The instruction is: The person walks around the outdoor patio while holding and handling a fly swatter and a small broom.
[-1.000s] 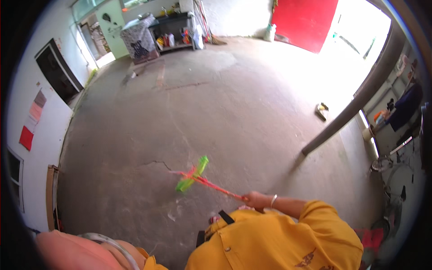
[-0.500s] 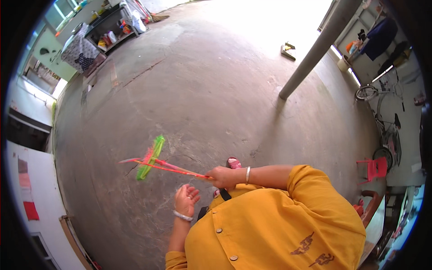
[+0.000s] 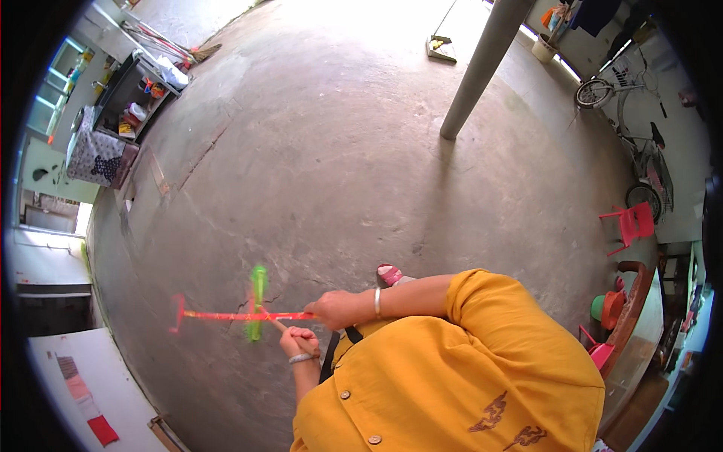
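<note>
My right hand (image 3: 337, 309) is closed round the near end of a long red patterned stick (image 3: 218, 316), which points left across the floor. A blurred red crosspiece (image 3: 178, 313) shows at its far end. Just below, my left hand (image 3: 298, 341) is closed on a thin tan stick (image 3: 279, 325) that slants up toward a bright green bar-shaped head (image 3: 258, 285). That head stands across the red stick and is smeared by motion. Whether it touches the red stick I cannot tell. Both wrists carry bracelets.
A grey post (image 3: 482, 75) rises from the concrete floor (image 3: 316, 173). A dustpan (image 3: 440, 49) lies beyond. Bicycles (image 3: 636, 143), a small red chair (image 3: 631, 224) and a bench (image 3: 625, 324) line the right. A cloth-covered table (image 3: 94, 154) and a white panel (image 3: 56, 399) stand left.
Both sticks were in my right hand with my left hand open beside them. Now my left hand grips the tan stick, and the red one points level to the left. The view has turned.
</note>
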The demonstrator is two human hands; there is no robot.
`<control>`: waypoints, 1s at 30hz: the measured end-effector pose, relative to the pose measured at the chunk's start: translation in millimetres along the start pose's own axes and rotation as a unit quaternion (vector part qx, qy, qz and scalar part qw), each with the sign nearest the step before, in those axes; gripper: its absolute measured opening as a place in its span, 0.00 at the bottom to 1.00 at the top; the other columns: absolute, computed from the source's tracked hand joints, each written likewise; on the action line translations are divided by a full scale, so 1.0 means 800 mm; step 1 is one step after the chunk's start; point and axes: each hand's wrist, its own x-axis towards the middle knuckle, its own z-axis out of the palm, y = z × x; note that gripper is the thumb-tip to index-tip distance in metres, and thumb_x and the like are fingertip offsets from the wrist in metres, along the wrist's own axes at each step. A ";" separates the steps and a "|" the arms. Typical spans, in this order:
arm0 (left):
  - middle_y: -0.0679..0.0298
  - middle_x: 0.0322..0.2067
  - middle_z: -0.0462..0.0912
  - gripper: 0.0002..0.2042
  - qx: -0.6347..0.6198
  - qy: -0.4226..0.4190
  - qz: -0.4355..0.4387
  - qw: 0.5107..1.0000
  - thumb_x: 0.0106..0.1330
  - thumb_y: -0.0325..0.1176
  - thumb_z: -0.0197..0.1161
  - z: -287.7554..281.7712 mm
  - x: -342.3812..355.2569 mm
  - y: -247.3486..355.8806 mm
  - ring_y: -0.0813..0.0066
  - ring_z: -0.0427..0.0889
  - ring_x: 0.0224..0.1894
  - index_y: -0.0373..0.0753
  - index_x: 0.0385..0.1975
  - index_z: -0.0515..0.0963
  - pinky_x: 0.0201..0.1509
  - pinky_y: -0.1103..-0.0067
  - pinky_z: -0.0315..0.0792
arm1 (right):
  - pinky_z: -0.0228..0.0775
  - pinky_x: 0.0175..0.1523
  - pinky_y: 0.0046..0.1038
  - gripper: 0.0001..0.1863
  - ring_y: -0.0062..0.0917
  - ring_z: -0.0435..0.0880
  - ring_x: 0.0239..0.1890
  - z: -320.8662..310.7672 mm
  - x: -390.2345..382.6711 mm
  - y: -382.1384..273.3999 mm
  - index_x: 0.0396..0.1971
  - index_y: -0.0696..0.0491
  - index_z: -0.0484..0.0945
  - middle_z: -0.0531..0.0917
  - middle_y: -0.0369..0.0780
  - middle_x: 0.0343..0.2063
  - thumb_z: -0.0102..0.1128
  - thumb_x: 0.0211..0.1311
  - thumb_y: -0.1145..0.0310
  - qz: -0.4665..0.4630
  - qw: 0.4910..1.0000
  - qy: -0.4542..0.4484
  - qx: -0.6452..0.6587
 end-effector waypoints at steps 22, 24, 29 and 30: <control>0.66 0.14 0.70 0.08 0.707 0.024 0.126 0.695 0.51 0.22 0.48 -0.147 0.061 -0.001 0.82 0.67 0.16 0.31 0.12 0.69 0.19 0.85 0.61 | 0.65 0.40 0.39 0.16 0.45 0.75 0.35 -0.052 -0.171 0.182 0.39 0.54 0.70 0.77 0.49 0.30 0.44 0.57 0.60 0.254 0.943 0.217 0.018; 0.66 0.14 0.70 0.08 0.701 0.024 0.110 0.704 0.51 0.22 0.48 -0.140 0.058 0.005 0.82 0.67 0.16 0.31 0.12 0.70 0.19 0.85 0.61 | 0.65 0.40 0.39 0.16 0.44 0.75 0.35 -0.061 -0.168 0.170 0.39 0.54 0.70 0.77 0.49 0.29 0.43 0.57 0.58 0.276 0.943 0.183 0.024; 0.66 0.14 0.70 0.08 0.706 0.025 0.082 0.702 0.51 0.22 0.48 -0.136 0.052 0.021 0.82 0.67 0.16 0.31 0.12 0.70 0.18 0.85 0.60 | 0.65 0.39 0.40 0.19 0.44 0.74 0.36 -0.055 -0.164 0.178 0.34 0.55 0.70 0.77 0.50 0.27 0.43 0.59 0.53 0.300 0.937 0.178 0.024; 0.66 0.14 0.70 0.08 0.710 0.021 0.079 0.699 0.51 0.23 0.48 -0.135 0.052 0.021 0.82 0.67 0.16 0.31 0.12 0.70 0.18 0.85 0.60 | 0.65 0.39 0.40 0.17 0.43 0.74 0.37 -0.049 -0.164 0.186 0.33 0.56 0.71 0.77 0.50 0.27 0.44 0.58 0.56 0.302 0.935 0.187 0.026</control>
